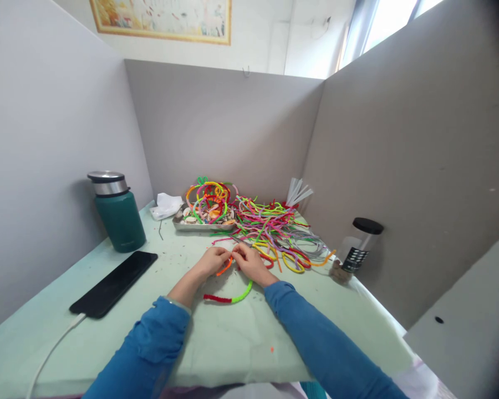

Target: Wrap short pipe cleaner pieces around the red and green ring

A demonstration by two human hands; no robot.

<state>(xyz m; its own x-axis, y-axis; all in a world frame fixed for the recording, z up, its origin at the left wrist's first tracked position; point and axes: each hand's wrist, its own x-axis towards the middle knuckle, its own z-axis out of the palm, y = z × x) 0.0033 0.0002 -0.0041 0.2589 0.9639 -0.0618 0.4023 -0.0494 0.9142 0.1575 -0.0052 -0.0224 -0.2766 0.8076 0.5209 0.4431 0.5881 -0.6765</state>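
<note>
My left hand (213, 260) and my right hand (249, 261) meet at the middle of the table, fingers pinched together on an orange pipe cleaner (225, 268) that pokes out between them. A curved piece, red at one end and green at the other (229, 297), lies on the table just below my hands and runs up under my right hand. A heap of loose coloured pipe cleaners (274, 233) lies just behind my right hand. Both arms wear blue sleeves.
A metal tray (199, 224) with coloured hoops and small bits stands at the back. A green flask (118, 213) and a black phone on a white cable (114, 282) are at the left. A clear jar with a black lid (357, 246) stands at the right. Grey partitions enclose the table.
</note>
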